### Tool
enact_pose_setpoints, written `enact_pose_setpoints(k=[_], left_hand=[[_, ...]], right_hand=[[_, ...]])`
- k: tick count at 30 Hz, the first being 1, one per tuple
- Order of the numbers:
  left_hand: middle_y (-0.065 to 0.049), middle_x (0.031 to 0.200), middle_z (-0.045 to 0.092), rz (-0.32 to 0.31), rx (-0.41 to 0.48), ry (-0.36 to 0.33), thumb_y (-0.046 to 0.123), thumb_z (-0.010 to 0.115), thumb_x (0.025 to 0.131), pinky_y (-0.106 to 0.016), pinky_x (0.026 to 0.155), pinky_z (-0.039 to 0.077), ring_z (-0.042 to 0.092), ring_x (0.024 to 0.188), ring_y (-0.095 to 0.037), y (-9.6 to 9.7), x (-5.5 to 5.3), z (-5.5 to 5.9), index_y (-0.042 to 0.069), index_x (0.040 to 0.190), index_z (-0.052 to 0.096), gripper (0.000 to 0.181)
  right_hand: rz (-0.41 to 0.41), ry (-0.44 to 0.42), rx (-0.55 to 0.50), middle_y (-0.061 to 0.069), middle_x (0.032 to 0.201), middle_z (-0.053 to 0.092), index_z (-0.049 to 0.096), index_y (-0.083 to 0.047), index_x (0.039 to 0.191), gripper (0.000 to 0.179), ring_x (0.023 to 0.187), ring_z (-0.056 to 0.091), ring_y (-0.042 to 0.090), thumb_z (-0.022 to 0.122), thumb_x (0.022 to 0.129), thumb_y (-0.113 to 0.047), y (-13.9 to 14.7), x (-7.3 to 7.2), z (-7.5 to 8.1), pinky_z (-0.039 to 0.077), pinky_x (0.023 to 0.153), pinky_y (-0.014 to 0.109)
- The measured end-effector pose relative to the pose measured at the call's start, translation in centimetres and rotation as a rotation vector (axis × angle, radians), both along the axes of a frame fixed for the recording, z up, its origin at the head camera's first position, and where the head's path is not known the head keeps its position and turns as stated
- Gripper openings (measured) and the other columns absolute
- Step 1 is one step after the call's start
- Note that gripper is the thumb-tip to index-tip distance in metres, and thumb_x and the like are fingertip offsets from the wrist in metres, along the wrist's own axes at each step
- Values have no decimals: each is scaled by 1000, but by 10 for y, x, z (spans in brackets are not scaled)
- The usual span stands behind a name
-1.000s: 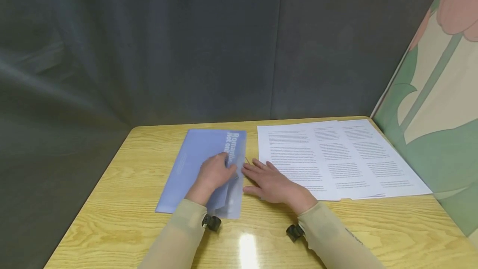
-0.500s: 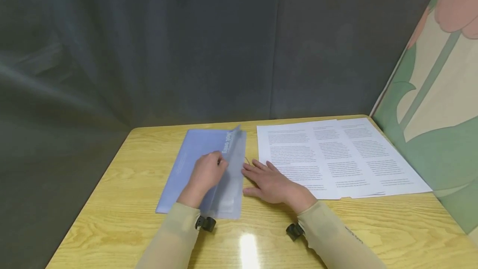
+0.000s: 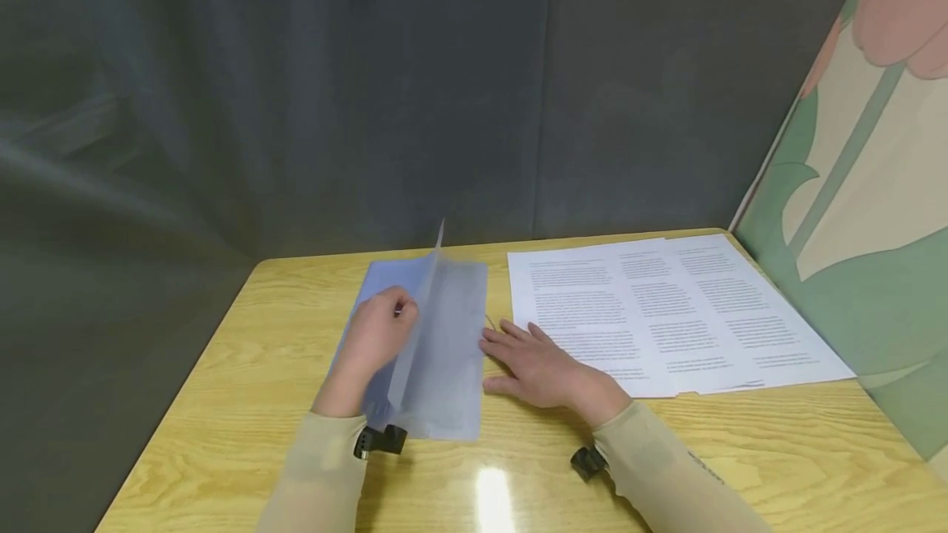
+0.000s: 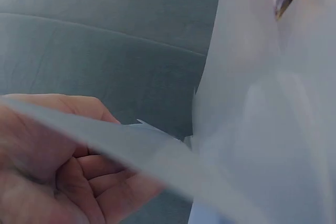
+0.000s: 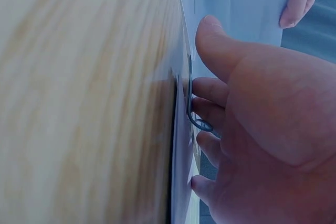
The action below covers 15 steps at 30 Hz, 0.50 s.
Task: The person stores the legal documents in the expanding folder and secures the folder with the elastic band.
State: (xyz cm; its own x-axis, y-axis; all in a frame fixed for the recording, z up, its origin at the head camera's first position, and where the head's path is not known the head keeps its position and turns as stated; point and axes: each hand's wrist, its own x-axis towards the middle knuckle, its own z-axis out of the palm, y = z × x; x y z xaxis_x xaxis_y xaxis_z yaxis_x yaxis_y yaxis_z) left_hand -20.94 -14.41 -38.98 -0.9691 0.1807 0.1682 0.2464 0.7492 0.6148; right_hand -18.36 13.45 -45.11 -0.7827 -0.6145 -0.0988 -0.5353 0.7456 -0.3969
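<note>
A blue, frosted plastic folder point(image 3: 455, 352) lies left of centre in the head view. Its raised cover point(image 3: 419, 336) stands nearly upright and leans left. My left hand point(image 3: 381, 323), fingers curled, grips the cover's free edge. In the left wrist view the translucent sheet crosses in front of the left palm point(image 4: 47, 156). My right hand point(image 3: 536, 364) rests palm down just right of the folder, fingers loosely spread. A thin dark wire-like piece point(image 5: 190, 98) with a curled end lies by its fingertips in the right wrist view.
Overlapping printed sheets point(image 3: 585, 311) lie to the right, the nearest partly under my right hand. The wooden table point(image 3: 244, 401) is backed by a dark grey curtain point(image 3: 400, 89). A flower-patterned panel point(image 3: 874, 187) borders its right side.
My left hand has moved left, lifting the folder's cover from nearly flat to almost upright. The lettering on the cover has gone out of sight. My right hand has stayed in place.
</note>
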Motion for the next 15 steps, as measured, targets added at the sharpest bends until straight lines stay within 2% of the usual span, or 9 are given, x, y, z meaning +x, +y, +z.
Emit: enact_pose_setpoints(k=[6,11,15], left_hand=[[-6,74,44,3,84,-54,15,50,110,-38,61,37,42,62,-22,-12,-5,7,10,84,50,27],[-6,75,47,40,125,-79,14,50,107,-38,60,37,45,64,-23,-16,-7,10,9,85,54,23],[-6,77,49,47,142,-79,15,51,107,-39,62,39,47,66,-24,-16,-8,9,9,90,58,20]], right_hand=[[1,6,-15,10,177,35,44,-6,168,71,166,20,39,57,113,-49,-1,0,0,13,130,66],[9,18,-23,11,176,37,44,-6,168,71,166,21,40,57,113,-49,-1,0,-2,14,130,67],[12,34,-37,12,175,38,45,-5,167,70,166,21,40,58,113,-48,1,-1,-2,16,129,67]])
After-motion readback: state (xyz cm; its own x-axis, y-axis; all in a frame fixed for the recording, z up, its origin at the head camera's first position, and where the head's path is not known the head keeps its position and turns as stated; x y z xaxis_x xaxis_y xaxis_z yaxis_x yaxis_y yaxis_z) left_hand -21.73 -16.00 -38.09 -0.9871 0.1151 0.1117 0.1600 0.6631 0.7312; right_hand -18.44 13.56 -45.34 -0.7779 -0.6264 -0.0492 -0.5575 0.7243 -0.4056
